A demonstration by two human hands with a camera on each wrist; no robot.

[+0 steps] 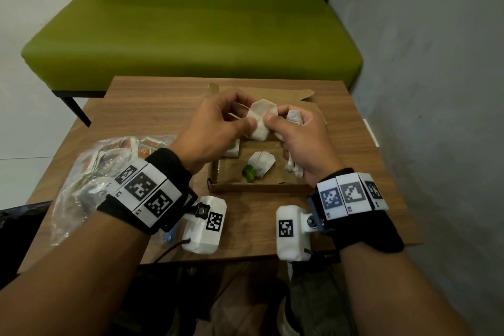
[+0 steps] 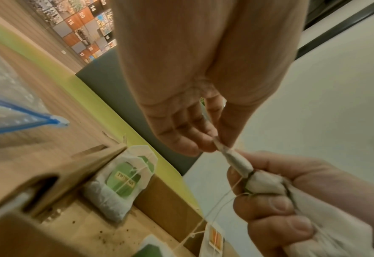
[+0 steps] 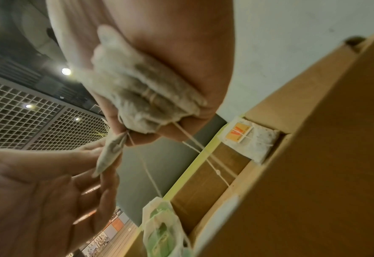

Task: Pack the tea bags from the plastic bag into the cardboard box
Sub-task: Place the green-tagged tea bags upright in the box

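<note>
Both hands hover over the open cardboard box (image 1: 259,187). My left hand (image 1: 246,121) pinches one white tea bag (image 1: 260,120) between thumb and fingers. My right hand (image 1: 275,121) grips a bunch of tea bags (image 1: 294,170) in its fist and touches the same bag. In the left wrist view the pinched tea bag (image 2: 232,156) runs from the left fingers into the right hand's bunch (image 2: 267,184), with strings hanging down. Inside the box lie a green-tagged tea bag (image 1: 261,166), seen close as the Twinings bag (image 2: 120,182), and an orange-tagged tea bag (image 3: 249,139).
The clear plastic bag (image 1: 90,172) with more tea bags and a blue zip edge (image 2: 27,114) lies at the table's left. The wooden table (image 1: 152,112) stands before a green bench (image 1: 191,33). A grey wall (image 1: 436,90) runs along the right.
</note>
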